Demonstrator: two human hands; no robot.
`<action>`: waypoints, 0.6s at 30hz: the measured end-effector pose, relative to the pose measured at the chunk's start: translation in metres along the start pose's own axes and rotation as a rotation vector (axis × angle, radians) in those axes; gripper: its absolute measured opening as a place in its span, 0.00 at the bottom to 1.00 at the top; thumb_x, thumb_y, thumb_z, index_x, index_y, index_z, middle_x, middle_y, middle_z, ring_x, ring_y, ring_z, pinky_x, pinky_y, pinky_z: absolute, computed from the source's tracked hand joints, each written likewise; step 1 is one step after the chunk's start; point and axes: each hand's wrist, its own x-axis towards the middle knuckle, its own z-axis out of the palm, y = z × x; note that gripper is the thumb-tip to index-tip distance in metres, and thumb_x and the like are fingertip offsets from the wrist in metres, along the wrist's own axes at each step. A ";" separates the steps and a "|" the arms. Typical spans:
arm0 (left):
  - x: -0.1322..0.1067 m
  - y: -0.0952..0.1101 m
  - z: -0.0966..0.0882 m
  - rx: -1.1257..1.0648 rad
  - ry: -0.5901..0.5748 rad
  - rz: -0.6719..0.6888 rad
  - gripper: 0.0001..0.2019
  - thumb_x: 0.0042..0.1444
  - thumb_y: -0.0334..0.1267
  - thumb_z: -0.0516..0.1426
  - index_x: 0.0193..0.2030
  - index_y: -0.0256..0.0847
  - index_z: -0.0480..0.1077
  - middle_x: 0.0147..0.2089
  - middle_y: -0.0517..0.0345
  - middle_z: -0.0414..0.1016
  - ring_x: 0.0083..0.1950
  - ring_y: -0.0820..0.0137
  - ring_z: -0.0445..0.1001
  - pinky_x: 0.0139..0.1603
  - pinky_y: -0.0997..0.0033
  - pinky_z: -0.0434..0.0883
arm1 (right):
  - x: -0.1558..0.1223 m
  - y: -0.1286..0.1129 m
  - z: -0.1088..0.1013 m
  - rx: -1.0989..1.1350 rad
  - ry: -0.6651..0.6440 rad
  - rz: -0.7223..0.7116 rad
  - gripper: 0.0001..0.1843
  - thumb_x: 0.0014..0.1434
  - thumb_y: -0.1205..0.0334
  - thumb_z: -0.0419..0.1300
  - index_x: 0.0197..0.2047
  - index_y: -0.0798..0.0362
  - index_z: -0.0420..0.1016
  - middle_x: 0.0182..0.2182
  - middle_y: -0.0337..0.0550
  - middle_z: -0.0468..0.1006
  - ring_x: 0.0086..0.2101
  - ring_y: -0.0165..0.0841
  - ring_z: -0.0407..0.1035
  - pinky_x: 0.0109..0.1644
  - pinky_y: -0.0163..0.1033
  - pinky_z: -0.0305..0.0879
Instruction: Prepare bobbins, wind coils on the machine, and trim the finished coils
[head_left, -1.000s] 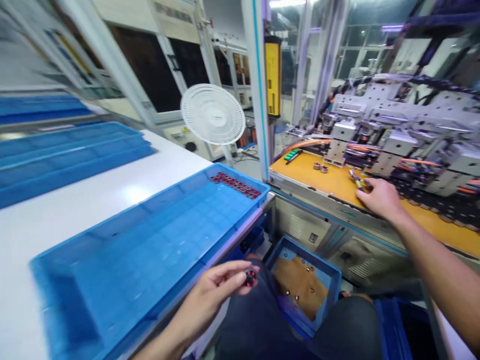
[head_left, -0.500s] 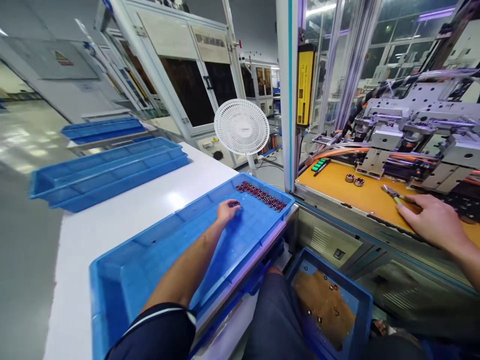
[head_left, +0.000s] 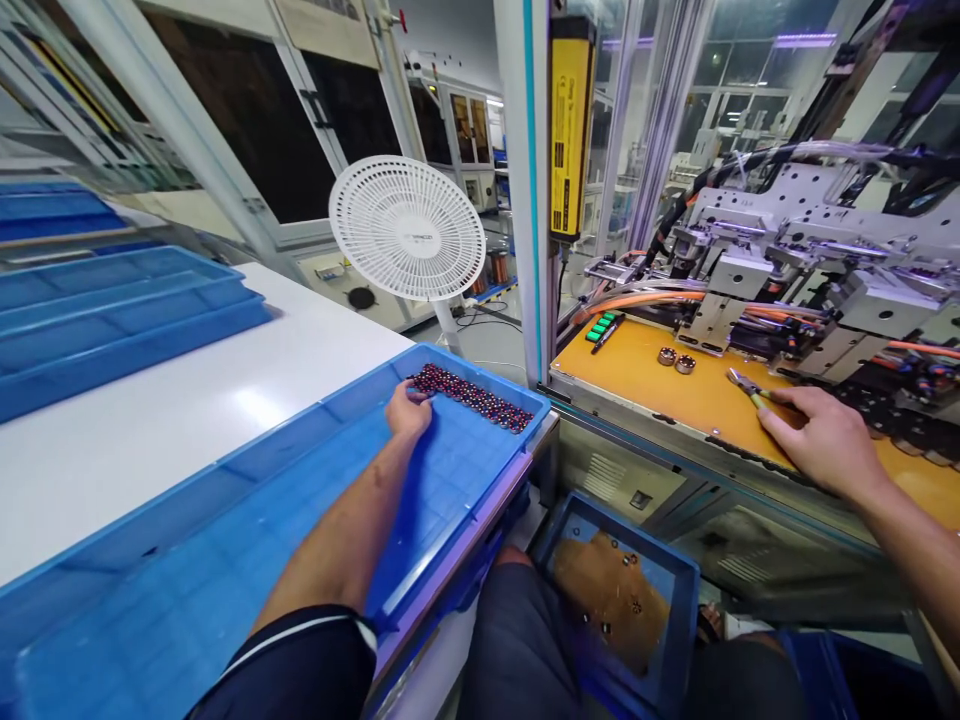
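At the far end of the long blue tray (head_left: 330,440), my left hand (head_left: 409,410) is closed on a small round part, which its fingers largely hide. It is up against the left end of the packed rows of small round parts (head_left: 480,398), dark with red and shiny spots. On the orange machine bench (head_left: 637,380), my right hand (head_left: 821,440) is wrapped round the handles of green-handled pliers (head_left: 744,385). Their metal jaws point away to the left. Two round metal parts (head_left: 675,360) stand on the bench beyond the pliers.
A metal machine (head_left: 750,270) with orange hoses stands behind the bench. A green-and-black item (head_left: 604,328) lies at its left corner. A white fan (head_left: 409,230) is behind the tray. Stacked blue trays (head_left: 150,300) sit at left. Below, a blue bin (head_left: 679,600) holds loose parts.
My left hand has carried the small round part across the tray to the left end of the rows. My right hand still holds the pliers on the bench. The view has turned right.
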 end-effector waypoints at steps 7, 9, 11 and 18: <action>-0.058 0.090 -0.029 -0.115 -0.022 0.227 0.23 0.60 0.36 0.60 0.61 0.35 0.64 0.52 0.46 0.75 0.51 0.61 0.75 0.55 0.53 0.72 | -0.001 -0.009 -0.003 0.021 -0.032 0.025 0.20 0.57 0.55 0.57 0.46 0.59 0.78 0.45 0.53 0.80 0.45 0.44 0.73 0.53 0.45 0.67; -0.090 0.141 -0.030 -0.190 -0.086 0.383 0.29 0.57 0.36 0.62 0.65 0.38 0.61 0.53 0.48 0.76 0.53 0.61 0.74 0.59 0.57 0.69 | -0.001 -0.011 -0.003 0.018 -0.055 0.028 0.19 0.59 0.57 0.57 0.48 0.59 0.77 0.45 0.53 0.79 0.46 0.42 0.72 0.54 0.43 0.66; -0.129 0.192 -0.021 -0.254 -0.205 0.542 0.29 0.55 0.39 0.64 0.63 0.44 0.64 0.53 0.54 0.76 0.54 0.64 0.74 0.60 0.63 0.68 | -0.001 -0.011 -0.004 0.015 -0.078 0.035 0.17 0.61 0.57 0.58 0.48 0.59 0.76 0.45 0.52 0.79 0.47 0.40 0.71 0.54 0.44 0.65; -0.228 0.313 0.057 -0.281 -0.475 0.624 0.34 0.46 0.32 0.69 0.61 0.37 0.66 0.50 0.46 0.78 0.52 0.58 0.76 0.59 0.55 0.68 | -0.006 -0.011 -0.008 0.025 -0.132 0.046 0.15 0.66 0.53 0.59 0.48 0.56 0.73 0.48 0.46 0.75 0.48 0.38 0.71 0.54 0.51 0.68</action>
